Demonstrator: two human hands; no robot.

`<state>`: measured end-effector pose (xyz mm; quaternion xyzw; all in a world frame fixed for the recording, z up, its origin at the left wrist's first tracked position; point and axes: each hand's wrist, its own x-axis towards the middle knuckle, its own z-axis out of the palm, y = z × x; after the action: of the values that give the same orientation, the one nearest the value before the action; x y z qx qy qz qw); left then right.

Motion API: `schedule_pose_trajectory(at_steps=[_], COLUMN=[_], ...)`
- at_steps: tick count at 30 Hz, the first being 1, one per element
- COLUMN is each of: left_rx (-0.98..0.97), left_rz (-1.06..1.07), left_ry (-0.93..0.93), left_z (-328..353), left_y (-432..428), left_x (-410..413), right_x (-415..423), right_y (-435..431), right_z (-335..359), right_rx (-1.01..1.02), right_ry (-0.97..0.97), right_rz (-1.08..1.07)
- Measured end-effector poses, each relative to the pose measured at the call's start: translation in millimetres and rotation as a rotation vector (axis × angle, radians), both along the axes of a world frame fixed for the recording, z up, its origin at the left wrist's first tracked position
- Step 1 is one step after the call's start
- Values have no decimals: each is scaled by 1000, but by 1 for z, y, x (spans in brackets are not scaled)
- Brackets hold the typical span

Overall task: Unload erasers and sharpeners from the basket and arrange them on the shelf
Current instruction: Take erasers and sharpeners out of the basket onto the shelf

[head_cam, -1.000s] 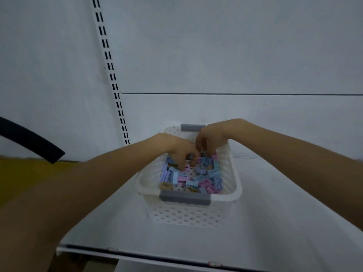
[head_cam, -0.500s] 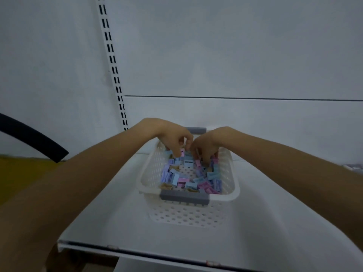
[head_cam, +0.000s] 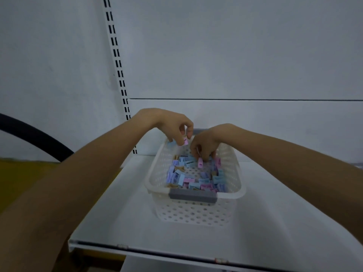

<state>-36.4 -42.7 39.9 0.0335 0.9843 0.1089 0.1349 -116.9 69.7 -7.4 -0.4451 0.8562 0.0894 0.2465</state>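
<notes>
A white perforated basket [head_cam: 196,213] with grey handles stands on the white shelf [head_cam: 121,209]. Inside lies a heap of small blue, pink, purple and tan erasers and sharpeners [head_cam: 188,177]. My left hand [head_cam: 172,126] is raised over the basket's far left corner and pinches a pink piece [head_cam: 185,141] and a blue piece [head_cam: 172,143]. My right hand [head_cam: 206,142] reaches down into the far end of the basket and pinches a pink sharpener [head_cam: 200,162] just above the heap.
A slotted upright rail [head_cam: 117,61] runs up the white back wall behind the shelf. A black curved tube [head_cam: 35,134] and a yellow surface [head_cam: 23,179] lie to the left. The shelf's front edge [head_cam: 157,252] is near me.
My left hand has lifted out of the heap toward the far left corner with small pieces in its fingers. My right hand has picked a pink sharpener off the heap.
</notes>
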Motion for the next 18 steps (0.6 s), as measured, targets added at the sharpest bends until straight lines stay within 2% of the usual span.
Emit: schedule_pose_trajectory(at_steps=[9,18], left_rx=[11,-6], left_rz=[-42,-103], left_ry=[23,35], left_z=[8,20], left_y=[0,36], left_x=[-12,-22], right_x=[0,8], right_y=[24,70], right_z=[42,73], right_rx=[-115,-342], right_ry=[-36,-43], right_rz=[-137,-214])
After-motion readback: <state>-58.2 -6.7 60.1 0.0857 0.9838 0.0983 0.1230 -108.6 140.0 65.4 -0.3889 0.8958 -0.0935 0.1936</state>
